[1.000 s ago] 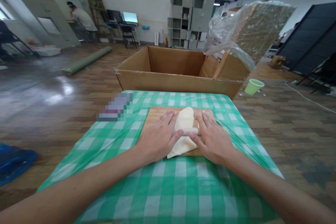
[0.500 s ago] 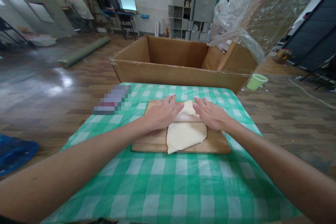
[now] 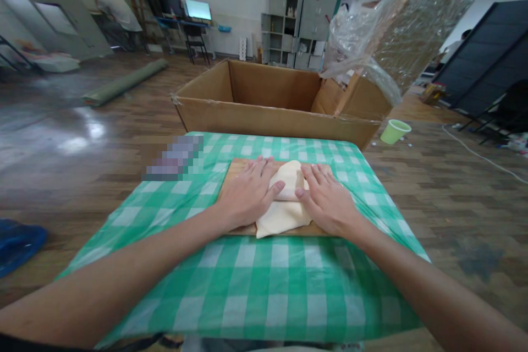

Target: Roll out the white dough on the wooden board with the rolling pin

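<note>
A flat sheet of pale dough (image 3: 284, 214) lies on a wooden board (image 3: 231, 173) on a table with a green-and-white checked cloth (image 3: 264, 280). A thin rolling pin (image 3: 289, 196) lies across the dough's middle. My left hand (image 3: 247, 195) presses flat on the pin's left end, fingers stretched out. My right hand (image 3: 328, 201) presses flat on its right end, fingers stretched out too. Most of the pin is hidden under my palms.
A large cardboard box (image 3: 272, 102), its top flaps up, stands on the floor just beyond the table, with plastic-wrapped material (image 3: 396, 38) sticking out of its right side. A green cup (image 3: 395, 131) sits on the floor at right. A person stands far back left by desks.
Both hands rolled the pin away over the dough half a second ago, then drew it back toward me to the middle of the dough.
</note>
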### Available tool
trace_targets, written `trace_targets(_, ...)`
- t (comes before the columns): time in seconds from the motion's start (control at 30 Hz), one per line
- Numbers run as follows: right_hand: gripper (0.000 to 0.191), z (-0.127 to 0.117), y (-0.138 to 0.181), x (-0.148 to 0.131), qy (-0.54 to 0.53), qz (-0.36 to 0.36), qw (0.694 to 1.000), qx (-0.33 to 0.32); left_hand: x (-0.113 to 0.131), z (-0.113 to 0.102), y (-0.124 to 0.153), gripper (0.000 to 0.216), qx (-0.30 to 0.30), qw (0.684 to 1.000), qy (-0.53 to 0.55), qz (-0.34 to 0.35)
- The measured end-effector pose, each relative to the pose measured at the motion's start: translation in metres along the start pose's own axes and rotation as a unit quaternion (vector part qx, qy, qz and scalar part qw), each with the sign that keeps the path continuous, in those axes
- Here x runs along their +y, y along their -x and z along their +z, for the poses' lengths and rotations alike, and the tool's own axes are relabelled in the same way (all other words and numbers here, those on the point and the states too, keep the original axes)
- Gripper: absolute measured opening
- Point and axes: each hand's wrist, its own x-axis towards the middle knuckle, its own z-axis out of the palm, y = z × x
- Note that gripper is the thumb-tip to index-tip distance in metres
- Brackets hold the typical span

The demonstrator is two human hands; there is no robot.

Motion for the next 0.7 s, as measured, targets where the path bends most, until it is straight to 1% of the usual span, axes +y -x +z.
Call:
trace_targets(0.13, 0.086, 0.000, 0.028, -0.011, 0.002, 0.000, 1.000, 0.014, 0.010, -0.003, 0.026, 0.076, 0.015, 1.000, 0.012, 0.020)
trace_targets(0.23, 0.090, 0.004, 0.046, -0.016, 0.011, -0.014, 0.999, 0.028, 0.017, -0.008, 0.042, 0.080, 0.020, 0.999, 0.014, 0.024)
trace_targets(0.33, 0.094, 0.006, 0.061, -0.019, 0.014, -0.023, 0.999, 0.046, 0.021, -0.013, 0.055, 0.082, 0.027, 0.999, 0.014, 0.041)
trace_targets(0.43, 0.094, 0.005, 0.070, -0.020, 0.014, -0.034, 0.998, 0.052, 0.023, -0.017, 0.061, 0.083, 0.034, 0.997, 0.011, 0.064)
trace_targets(0.5, 0.094, 0.004, 0.070, -0.019, 0.008, -0.038, 0.998, 0.046, 0.023, -0.017, 0.060, 0.081, 0.027, 0.998, 0.010, 0.064)
trace_targets(0.57, 0.090, 0.002, 0.063, -0.015, -0.006, -0.036, 0.999, 0.034, 0.021, -0.015, 0.054, 0.079, 0.017, 0.998, 0.011, 0.051)
trace_targets(0.7, 0.083, -0.002, 0.030, 0.001, -0.051, -0.032, 0.998, 0.004, 0.014, -0.009, 0.029, 0.076, -0.002, 1.000, 0.019, 0.024)
